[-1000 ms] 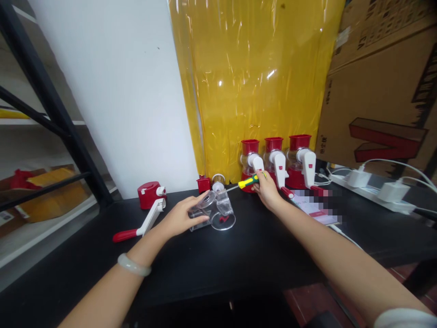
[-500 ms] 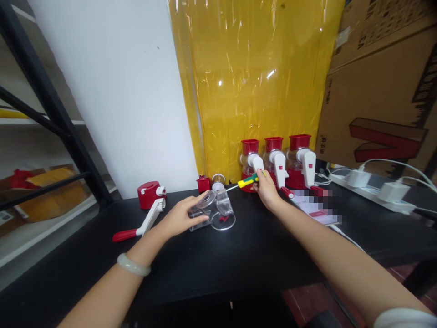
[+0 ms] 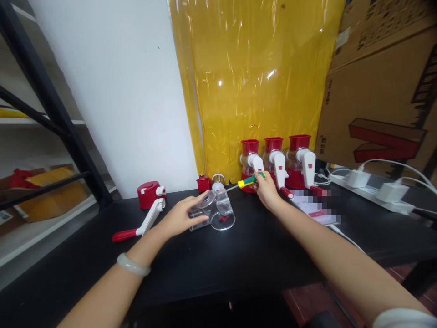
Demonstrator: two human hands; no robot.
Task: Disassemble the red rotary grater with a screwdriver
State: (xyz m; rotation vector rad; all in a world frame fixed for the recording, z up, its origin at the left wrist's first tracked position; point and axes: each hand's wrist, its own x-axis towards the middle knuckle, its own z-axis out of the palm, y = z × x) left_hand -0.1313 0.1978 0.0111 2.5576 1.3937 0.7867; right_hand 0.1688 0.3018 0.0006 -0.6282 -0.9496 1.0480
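Note:
My left hand (image 3: 186,215) is closed around the left part of a clear plastic grater body (image 3: 223,202), which lies on the black table. A small red piece (image 3: 223,219) shows through its round opening. My right hand (image 3: 266,190) grips the green end of a yellow-and-green screwdriver (image 3: 246,181). Its metal shaft points left, and the tip is at the upper right part of the clear body; whether it touches is hard to tell. Behind the body are a red hopper-like part (image 3: 203,183) and a metal grater drum (image 3: 218,181).
A red base (image 3: 149,195) and a white crank with red handle (image 3: 150,217) lie at left. Several assembled red-and-white rotary graters (image 3: 300,164) stand behind my right hand. A phone (image 3: 314,207) and a white power strip (image 3: 373,193) with cables are at right, before a cardboard box (image 3: 378,95).
The screwdriver's handle has shifted very slightly in my right hand. My left hand and the clear grater body stay in place.

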